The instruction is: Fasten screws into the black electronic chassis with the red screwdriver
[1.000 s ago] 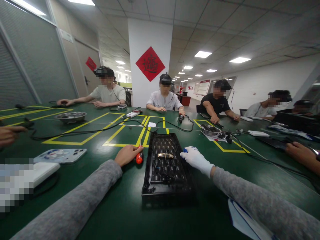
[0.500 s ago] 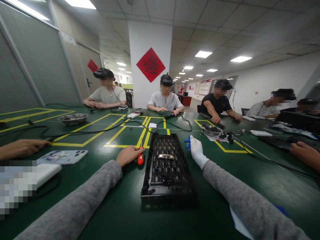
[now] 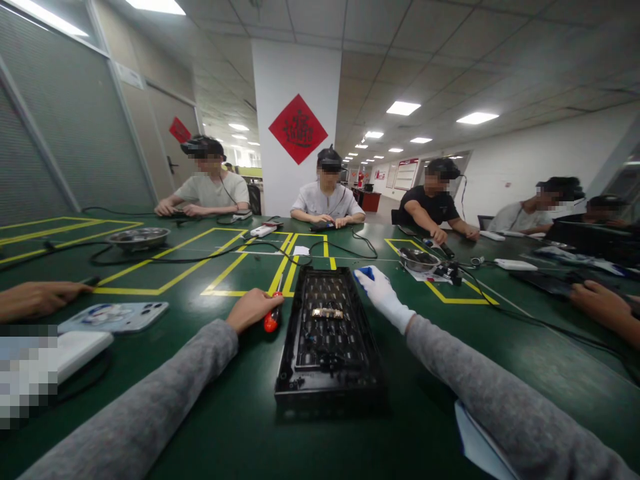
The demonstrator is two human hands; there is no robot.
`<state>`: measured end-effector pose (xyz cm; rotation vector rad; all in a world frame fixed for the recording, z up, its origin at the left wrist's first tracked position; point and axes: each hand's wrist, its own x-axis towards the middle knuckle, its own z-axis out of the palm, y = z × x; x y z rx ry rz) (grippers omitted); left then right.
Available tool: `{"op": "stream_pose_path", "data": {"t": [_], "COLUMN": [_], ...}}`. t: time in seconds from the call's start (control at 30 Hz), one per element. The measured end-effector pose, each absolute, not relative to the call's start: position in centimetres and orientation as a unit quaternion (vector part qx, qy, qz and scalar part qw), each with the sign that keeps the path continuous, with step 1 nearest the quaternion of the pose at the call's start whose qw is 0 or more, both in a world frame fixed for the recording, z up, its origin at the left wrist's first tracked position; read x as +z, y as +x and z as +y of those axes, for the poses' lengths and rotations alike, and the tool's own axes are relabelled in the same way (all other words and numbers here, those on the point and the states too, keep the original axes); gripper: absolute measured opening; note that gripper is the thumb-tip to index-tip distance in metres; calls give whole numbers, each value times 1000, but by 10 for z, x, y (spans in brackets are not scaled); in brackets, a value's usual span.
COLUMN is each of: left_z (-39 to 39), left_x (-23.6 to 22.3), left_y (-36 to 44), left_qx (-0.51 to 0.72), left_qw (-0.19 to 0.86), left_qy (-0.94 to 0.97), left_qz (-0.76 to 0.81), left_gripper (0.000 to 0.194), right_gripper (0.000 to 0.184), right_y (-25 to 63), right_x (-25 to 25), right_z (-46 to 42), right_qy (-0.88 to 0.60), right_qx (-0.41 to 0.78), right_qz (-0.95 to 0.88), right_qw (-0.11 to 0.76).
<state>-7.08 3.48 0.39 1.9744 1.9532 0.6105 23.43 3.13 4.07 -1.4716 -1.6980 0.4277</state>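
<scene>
A black plastic housing (image 3: pixel 367 347) lies open side up on the table in front of me, with rows of dark round parts inside. Across its middle sits a small gold-coloured metal piece (image 3: pixel 327 313). To the left of it, my bare left hand (image 3: pixel 254 309) is closed round a screwdriver (image 3: pixel 273 319) with a red and black handle; its shaft points away from me. My right hand (image 3: pixel 381 291) wears a white glove with blue fingertips. Its fingers reach towards the housing's far right corner, partly apart with nothing visible in them; whether they touch the edge I cannot tell.
Metal bowls stand at left (image 3: pixel 137 238) and right (image 3: pixel 419 260), the right one holding dark parts. A phone (image 3: pixel 117 317) and a white device (image 3: pixel 75 360) lie at left. Black cables (image 3: pixel 225 251) cross the green table (image 3: pixel 220 407). Several people sit around it.
My right hand has moved left to the housing's far right corner, its fingers stretching out. My left hand still holds the screwdriver. The whole view has shifted slightly.
</scene>
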Motion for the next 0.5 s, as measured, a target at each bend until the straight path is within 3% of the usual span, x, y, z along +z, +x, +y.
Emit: {"op": "stream_pose_path", "data": {"t": [0.1, 0.23, 0.3, 0.4, 0.5], "left_z": [28, 13, 4, -3, 1], "left_x": [30, 65, 75, 76, 65], "left_y": [-58, -16, 6, 22, 14], "left_qx": [303, 390, 410, 379, 348], "left_qw": [153, 185, 213, 252, 207], "left_qy": [681, 728, 750, 789, 814], "left_qz": [649, 533, 473, 413, 416], "left_gripper": [49, 45, 44, 46, 49], "right_gripper": [34, 44, 39, 31, 31], "right_y": [209, 170, 158, 162, 194], "right_x": [61, 78, 80, 79, 77], "right_z": [9, -13, -16, -14, -8], "right_qy": [-500, -388, -364, -343, -430], "right_qx": [189, 406, 429, 459, 452], "right_qz": [-729, -737, -725, -716, -691], "right_qw": [428, 375, 398, 399, 364]}}
